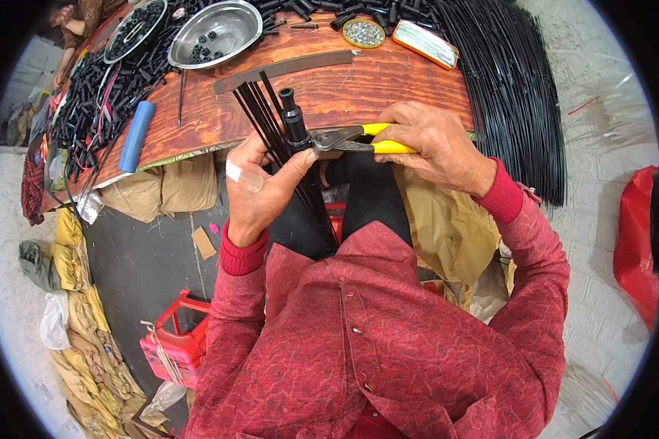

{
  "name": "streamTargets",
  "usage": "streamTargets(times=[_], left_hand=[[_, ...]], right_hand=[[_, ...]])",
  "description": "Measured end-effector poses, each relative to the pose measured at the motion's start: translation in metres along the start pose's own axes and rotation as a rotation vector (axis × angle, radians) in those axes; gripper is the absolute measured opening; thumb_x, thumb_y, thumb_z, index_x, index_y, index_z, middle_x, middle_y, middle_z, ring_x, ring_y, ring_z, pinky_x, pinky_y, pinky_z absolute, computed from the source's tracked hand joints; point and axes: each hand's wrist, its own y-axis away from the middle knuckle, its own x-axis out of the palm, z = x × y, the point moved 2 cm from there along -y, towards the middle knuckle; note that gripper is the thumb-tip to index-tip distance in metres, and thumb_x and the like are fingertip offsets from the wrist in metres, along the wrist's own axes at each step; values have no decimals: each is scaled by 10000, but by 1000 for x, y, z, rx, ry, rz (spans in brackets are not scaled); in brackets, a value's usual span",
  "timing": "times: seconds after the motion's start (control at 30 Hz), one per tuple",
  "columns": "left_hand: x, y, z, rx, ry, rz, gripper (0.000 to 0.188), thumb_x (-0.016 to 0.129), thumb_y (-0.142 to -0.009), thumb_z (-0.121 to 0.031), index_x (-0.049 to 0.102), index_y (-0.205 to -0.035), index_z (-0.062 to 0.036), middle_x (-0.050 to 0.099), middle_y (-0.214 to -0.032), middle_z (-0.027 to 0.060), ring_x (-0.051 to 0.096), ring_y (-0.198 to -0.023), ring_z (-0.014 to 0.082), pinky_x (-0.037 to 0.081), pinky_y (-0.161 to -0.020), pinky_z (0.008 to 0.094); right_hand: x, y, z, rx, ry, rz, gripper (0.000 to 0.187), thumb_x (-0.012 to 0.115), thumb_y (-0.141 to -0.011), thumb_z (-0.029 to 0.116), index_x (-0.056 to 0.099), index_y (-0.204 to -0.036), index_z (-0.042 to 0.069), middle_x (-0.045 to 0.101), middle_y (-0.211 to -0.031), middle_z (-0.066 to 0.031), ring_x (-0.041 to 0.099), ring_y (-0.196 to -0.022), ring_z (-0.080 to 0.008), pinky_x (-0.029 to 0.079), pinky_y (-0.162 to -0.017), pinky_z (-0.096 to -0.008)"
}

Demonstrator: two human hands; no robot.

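My left hand [260, 186], with a pale plaster on it, closes around a bundle of thin black rods [250, 106] that slant down toward my lap. A stepped black tubular fitting [293, 121] stands upright at its fingertips. In my right hand [443, 146] is a pair of pliers [392, 147] with yellow handles, the fingers wrapped round them. The metal jaws reach the base of the fitting, by my left thumb. What exactly lies between the jaws is too small to tell.
On the wooden table [410, 80] are a steel bowl [231, 44], heaped black tubular parts [99, 113], a blue cylinder [136, 137], a round dish of small metal pieces [363, 33], a white tray [425, 44] and long black rods [516, 110]. A pink-red stool [176, 355] stands lower left.
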Motion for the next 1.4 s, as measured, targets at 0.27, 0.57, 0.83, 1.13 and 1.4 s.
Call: streamTargets(times=[0.27, 0.57, 0.83, 1.13, 1.4], left_hand=[[-1, 0, -3, -27, 54, 15, 251, 749, -829, -29, 658, -1057, 24, 676, -914, 20, 608, -805, 74, 500, -728, 236], [-8, -2, -2, -109, 81, 65, 231, 739, -822, -13, 667, -1038, 29, 686, -904, 23, 620, -813, 77, 505, -740, 235], [-15, -5, -2, -199, 89, 93, 216, 732, -806, -5, 684, -1015, 25, 686, -897, 19, 618, -819, 77, 504, -755, 237], [-21, -12, 4, -185, 117, 186, 255, 741, -783, -23, 686, -1030, 9, 681, -904, 7, 608, -835, 77, 498, -780, 249], [-19, -8, 2, -274, 130, 196, 297, 758, -796, -44, 675, -1077, 4, 669, -937, 1, 596, -868, 79, 483, -807, 247]], right_hand=[[6, 0, -1, -9, -2, -2, 330, 780, -755, 298, 690, -903, 17, 616, -849, -82, 613, -752, -271, 477, -623, -373], [36, 6, -8, 7, -159, -107, 331, 810, -729, 288, 640, -801, 12, 599, -781, -94, 611, -671, -276, 472, -580, -371], [59, 6, -8, 31, -286, -181, 317, 834, -716, 234, 643, -824, 5, 623, -824, -120, 620, -691, -296, 478, -588, -364], [56, 3, -9, 70, -463, -90, 283, 819, -744, 184, 627, -807, -15, 589, -755, -121, 584, -648, -285, 451, -580, -359], [51, -1, -16, 42, -464, -71, 309, 792, -783, 263, 636, -758, -1, 563, -701, -111, 574, -620, -284, 436, -560, -378]])
